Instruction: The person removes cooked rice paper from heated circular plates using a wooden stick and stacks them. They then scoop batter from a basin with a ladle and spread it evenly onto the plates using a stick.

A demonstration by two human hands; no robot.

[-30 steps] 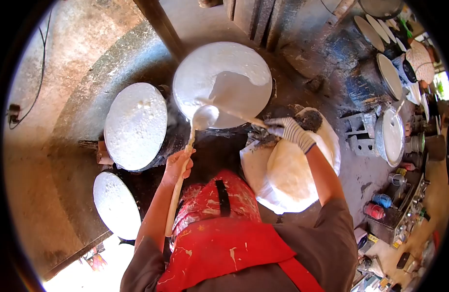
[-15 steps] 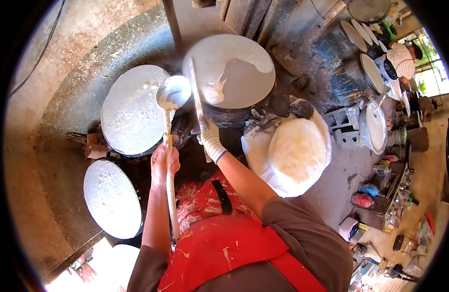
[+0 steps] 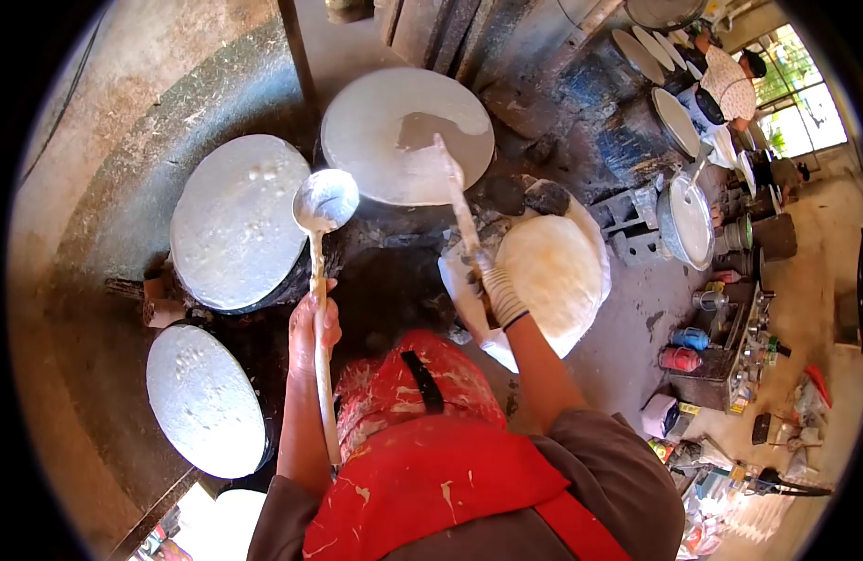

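My bare left hand [image 3: 312,327] is wrapped round the long handle of a ladle [image 3: 325,199], its whitened bowl pointing away from me. My right hand [image 3: 499,292], in a striped-cuff glove, grips a long flat wooden spatula [image 3: 462,208]. The spatula's far end lies over the batter on a round griddle [image 3: 375,126], where a darker uncoated patch [image 3: 431,129] shows. Close beside the right hand is a stack of pale round flatbreads [image 3: 553,266] on white cloth. Left of the ladle, a second griddle [image 3: 240,224] is covered with white bubbly batter.
A third white-coated griddle [image 3: 205,402] stands at the lower left. Concrete blocks [image 3: 632,229] support a wide basin [image 3: 689,222] of pale liquid to the right. Beyond are a table with jars [image 3: 726,360] and another person [image 3: 729,86]. A curved wall [image 3: 160,178] borders the left.
My right hand and the spatula have swept rightward across the far griddle, and batter now covers more of its dark patch. The ladle stays nearly where it was in my left hand.
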